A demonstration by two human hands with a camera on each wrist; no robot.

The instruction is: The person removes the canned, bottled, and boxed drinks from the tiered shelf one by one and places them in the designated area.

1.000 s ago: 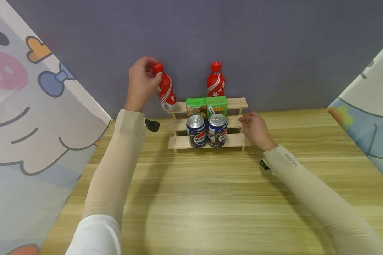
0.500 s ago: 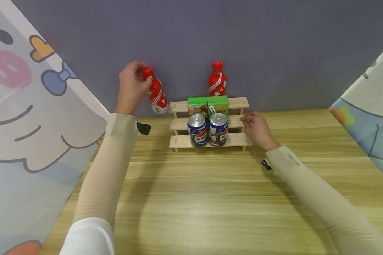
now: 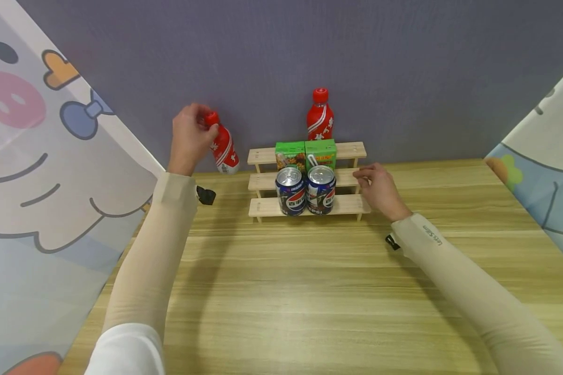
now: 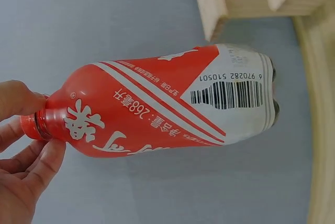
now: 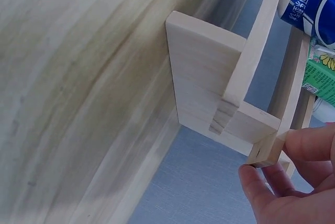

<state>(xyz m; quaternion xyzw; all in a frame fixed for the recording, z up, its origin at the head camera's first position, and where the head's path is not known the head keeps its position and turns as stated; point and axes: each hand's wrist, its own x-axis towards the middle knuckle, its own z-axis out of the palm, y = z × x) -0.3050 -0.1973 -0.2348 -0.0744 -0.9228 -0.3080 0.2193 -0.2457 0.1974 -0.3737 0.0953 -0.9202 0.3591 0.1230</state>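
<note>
One red plastic bottle [image 3: 223, 149] off-rack, left hand [image 3: 188, 139] pinches its neck | right hand [image 3: 379, 191] pinches pale wooden tiered rack [image 3: 349, 204] | racked: blue metal cans [image 3: 321, 191], green boxes [image 3: 290, 149], second bottle [image 3: 320, 123]

rear bottle [image 3: 320, 122]: base hidden by green boxes [image 3: 320, 150] | left hand [image 4: 31, 174]: cropped, left wrist view

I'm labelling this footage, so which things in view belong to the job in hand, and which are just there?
Seemingly part of the job:
Red bottle, held at its cap end by the left hand
Wooden rack, pinched by the right hand

Apparently just there, untouched:
Second red bottle, on the top tier
Two green boxes
Two blue cans
Cartoon panels
</note>
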